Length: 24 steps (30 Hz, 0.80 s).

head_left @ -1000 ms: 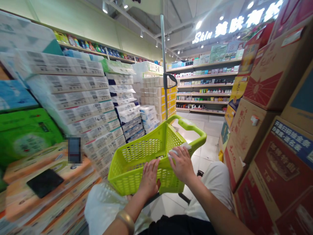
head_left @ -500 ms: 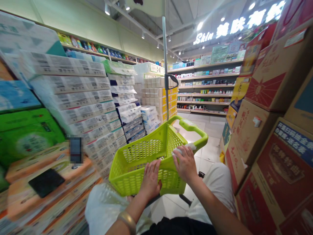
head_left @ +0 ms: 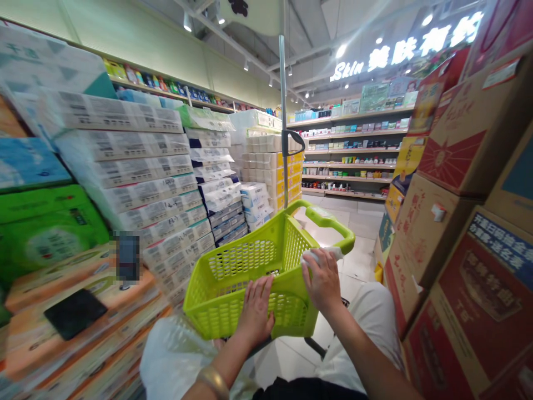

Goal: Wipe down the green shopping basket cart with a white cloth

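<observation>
A lime-green shopping cart basket [head_left: 210, 316] with perforated walls stands between my knees, with nothing large visible inside. My left hand [head_left: 255, 311] rests on the near side, its fingers hooked over the rim and its thumb against the outer wall. My right hand [head_left: 325, 282] presses a crumpled white tissue or cloth [head_left: 336, 252] onto the rim, where it meets the green handle [head_left: 345, 233]. Part of the tissue is hidden under the fingers. A metal pole [head_left: 283, 89] with a black hook rises behind the basket.
Wrapped paper packs [head_left: 141, 150] are stacked high on the left. A flat black object [head_left: 75, 314] lies on orange packs [head_left: 29, 339], near a pixelated upright item. Cardboard cartons [head_left: 441, 233] line the right side. Stocked shelves [head_left: 353, 150] stand at the back.
My right hand has slid slightly to the right along the rim with the tissue, closer to the handle. The left hand stays on the rim.
</observation>
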Each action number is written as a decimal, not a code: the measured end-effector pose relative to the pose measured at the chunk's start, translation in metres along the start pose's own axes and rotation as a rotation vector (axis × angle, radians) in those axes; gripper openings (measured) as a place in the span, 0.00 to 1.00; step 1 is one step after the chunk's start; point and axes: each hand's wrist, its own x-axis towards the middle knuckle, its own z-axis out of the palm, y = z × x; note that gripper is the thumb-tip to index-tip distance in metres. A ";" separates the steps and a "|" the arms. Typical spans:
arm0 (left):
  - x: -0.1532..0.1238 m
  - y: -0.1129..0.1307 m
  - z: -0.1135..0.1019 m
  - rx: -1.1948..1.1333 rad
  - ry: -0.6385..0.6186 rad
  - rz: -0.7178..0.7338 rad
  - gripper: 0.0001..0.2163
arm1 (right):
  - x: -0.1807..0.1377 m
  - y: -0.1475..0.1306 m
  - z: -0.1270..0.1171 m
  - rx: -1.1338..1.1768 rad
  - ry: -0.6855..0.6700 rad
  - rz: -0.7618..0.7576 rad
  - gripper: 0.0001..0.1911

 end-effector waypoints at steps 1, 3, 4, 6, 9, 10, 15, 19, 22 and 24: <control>0.000 0.000 0.000 -0.001 0.001 0.001 0.40 | -0.004 -0.008 0.004 0.020 -0.039 -0.030 0.12; 0.000 -0.001 0.000 -0.008 -0.004 0.011 0.40 | -0.012 -0.025 0.013 0.071 -0.120 -0.111 0.11; 0.000 -0.002 0.000 -0.012 -0.009 0.018 0.40 | -0.015 -0.033 0.017 0.092 -0.151 -0.147 0.11; -0.001 -0.003 -0.001 -0.018 -0.017 0.024 0.39 | -0.018 -0.040 0.019 0.112 -0.181 -0.179 0.11; -0.001 -0.003 -0.003 -0.014 -0.018 0.019 0.40 | -0.011 -0.028 0.012 0.085 -0.144 -0.126 0.11; -0.001 -0.002 -0.003 -0.013 -0.016 0.017 0.40 | -0.007 -0.020 0.007 0.066 -0.108 -0.094 0.11; 0.000 0.000 -0.001 -0.007 0.002 0.007 0.40 | 0.006 0.008 -0.003 -0.017 0.052 0.022 0.14; 0.000 -0.001 0.000 -0.010 -0.009 0.005 0.40 | -0.008 -0.016 0.009 0.035 -0.058 -0.052 0.12; -0.001 -0.002 -0.001 -0.017 -0.015 0.017 0.40 | -0.017 -0.037 0.016 0.091 -0.167 -0.139 0.12; -0.001 -0.003 -0.002 -0.022 -0.012 0.023 0.40 | -0.016 -0.038 0.015 0.097 -0.181 -0.145 0.11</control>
